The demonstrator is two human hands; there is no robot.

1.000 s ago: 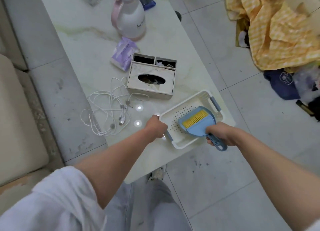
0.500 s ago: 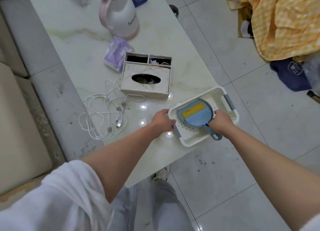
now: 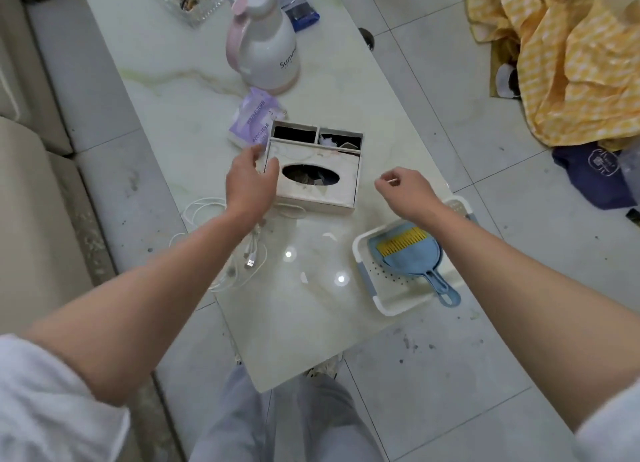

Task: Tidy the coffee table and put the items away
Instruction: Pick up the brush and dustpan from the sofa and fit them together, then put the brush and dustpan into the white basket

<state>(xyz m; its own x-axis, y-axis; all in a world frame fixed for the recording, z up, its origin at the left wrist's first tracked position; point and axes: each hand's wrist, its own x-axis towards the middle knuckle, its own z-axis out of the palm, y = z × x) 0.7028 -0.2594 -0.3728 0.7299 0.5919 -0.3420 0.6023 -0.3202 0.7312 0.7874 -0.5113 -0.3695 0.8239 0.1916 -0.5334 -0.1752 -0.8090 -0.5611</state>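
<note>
Tissue box organizer (image 3: 317,174) sits mid-counter (image 3: 311,309), two open compartments at its far side. Left hand (image 3: 250,181) spread open at the box's left edge, thumb on the top face, not clamped. Right hand (image 3: 407,191) hovers right of the box, fingers loosely curled, empty as far as I can tell. White colander tray (image 3: 398,302) at the counter's right edge holds a blue dustpan (image 3: 407,255). White cables (image 3: 242,253) lie left. Purple tissue pack (image 3: 252,117) and white jug (image 3: 266,49) further back.
</note>
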